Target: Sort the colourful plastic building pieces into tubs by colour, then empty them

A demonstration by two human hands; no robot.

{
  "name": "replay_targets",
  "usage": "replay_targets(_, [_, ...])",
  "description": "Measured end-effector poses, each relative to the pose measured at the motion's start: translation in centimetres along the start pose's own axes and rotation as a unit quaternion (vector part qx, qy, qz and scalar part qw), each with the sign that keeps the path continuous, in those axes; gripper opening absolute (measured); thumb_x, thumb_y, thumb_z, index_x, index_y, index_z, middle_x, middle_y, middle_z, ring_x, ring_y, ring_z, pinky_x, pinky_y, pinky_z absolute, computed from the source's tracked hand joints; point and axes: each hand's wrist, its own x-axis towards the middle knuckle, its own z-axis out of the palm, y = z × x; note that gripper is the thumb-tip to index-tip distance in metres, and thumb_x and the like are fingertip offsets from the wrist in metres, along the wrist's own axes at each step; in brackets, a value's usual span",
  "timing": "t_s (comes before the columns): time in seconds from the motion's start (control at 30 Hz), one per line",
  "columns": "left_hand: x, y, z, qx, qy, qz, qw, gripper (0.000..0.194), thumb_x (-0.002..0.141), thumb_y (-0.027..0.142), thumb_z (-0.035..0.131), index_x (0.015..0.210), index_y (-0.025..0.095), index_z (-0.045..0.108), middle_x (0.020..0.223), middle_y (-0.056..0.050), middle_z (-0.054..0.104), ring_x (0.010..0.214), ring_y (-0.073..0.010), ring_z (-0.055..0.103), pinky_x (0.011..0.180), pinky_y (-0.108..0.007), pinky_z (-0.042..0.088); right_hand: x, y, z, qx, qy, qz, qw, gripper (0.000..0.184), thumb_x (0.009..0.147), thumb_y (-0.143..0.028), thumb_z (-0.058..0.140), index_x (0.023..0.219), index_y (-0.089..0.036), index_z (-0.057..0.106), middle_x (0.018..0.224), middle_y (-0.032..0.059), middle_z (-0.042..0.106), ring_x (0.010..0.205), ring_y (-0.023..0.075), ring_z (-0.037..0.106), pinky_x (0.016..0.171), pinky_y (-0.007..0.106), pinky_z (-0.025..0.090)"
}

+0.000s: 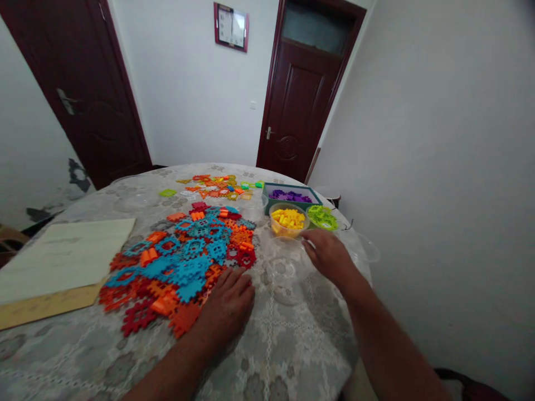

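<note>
My left hand lies flat, palm down, on the table at the near edge of a pile of blue, orange and red plastic tiles; its fingers touch the pile and hold nothing. My right hand rests on the rim of a clear empty plastic bowl, its fingers curled over the edge. Just beyond it stands a clear bowl of yellow pieces, with a bowl of green pieces to its right.
A dark green box of purple pieces stands behind the bowls. More mixed tiles lie further back. A pale board lies at the left on the round, lace-covered table. Two dark doors and a wall clock are behind.
</note>
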Motion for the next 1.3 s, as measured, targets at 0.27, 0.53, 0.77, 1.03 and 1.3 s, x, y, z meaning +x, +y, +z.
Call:
replay_targets(0.27, [0.1,-0.3,-0.2,-0.011,0.04,0.01,0.999,0.018,0.096,0.008,0.058,0.103,0.021,0.068,0.116,-0.011,0.071,0.122,-0.0288,0.06,0.109,-0.051,0.048,7.8,2.7,0.9,-0.124,-0.13,0.043,0.983,0.034,0.104,-0.025,0.052,0.125,-0.02,0.078,0.124,0.0145,0.076,0.12,0.0258,0.068,0.098,0.032,0.049])
replay_targets(0.53, [0.4,-0.3,-1.0,-0.042,0.072,-0.002,0.997,0.02,0.095,0.007,0.057,0.1,0.022,0.069,0.107,-0.01,0.072,0.112,-0.0279,0.063,0.101,-0.048,0.053,8.9,2.1,1.5,-0.141,-0.176,0.0,0.974,0.031,0.096,-0.022,0.06,0.117,-0.022,0.082,0.118,0.0129,0.078,0.113,0.0251,0.07,0.095,0.031,0.049])
replay_targets(0.77, [0.4,0.0,-1.3,-0.054,0.073,-0.014,0.996,0.02,0.095,0.006,0.056,0.097,0.022,0.069,0.102,-0.01,0.071,0.11,-0.0275,0.063,0.099,-0.046,0.054,9.2,1.9,2.7,-0.182,-0.179,-0.012,0.967,0.027,0.097,-0.03,0.063,0.114,-0.019,0.081,0.116,0.0157,0.076,0.112,0.0281,0.069,0.094,0.035,0.05])
replay_targets(1.03, [0.4,-0.2,-1.2,-0.066,0.088,-0.013,0.994,0.018,0.096,0.009,0.056,0.098,0.022,0.068,0.099,-0.01,0.07,0.107,-0.0266,0.062,0.096,-0.045,0.054,9.4,1.2,2.8,-0.208,-0.17,-0.054,0.962,0.024,0.099,-0.027,0.062,0.113,-0.015,0.077,0.115,0.016,0.073,0.108,0.0272,0.071,0.09,0.034,0.051])
replay_targets(1.3, [0.2,-0.2,-1.1,-0.073,0.072,-0.025,0.994,0.018,0.097,0.011,0.054,0.097,0.022,0.068,0.098,-0.011,0.069,0.105,-0.0266,0.061,0.096,-0.046,0.053,8.5,0.3,1.7,-0.225,-0.14,-0.068,0.962,0.021,0.104,-0.027,0.057,0.111,-0.016,0.073,0.118,0.0151,0.07,0.111,0.0251,0.068,0.086,0.03,0.05])
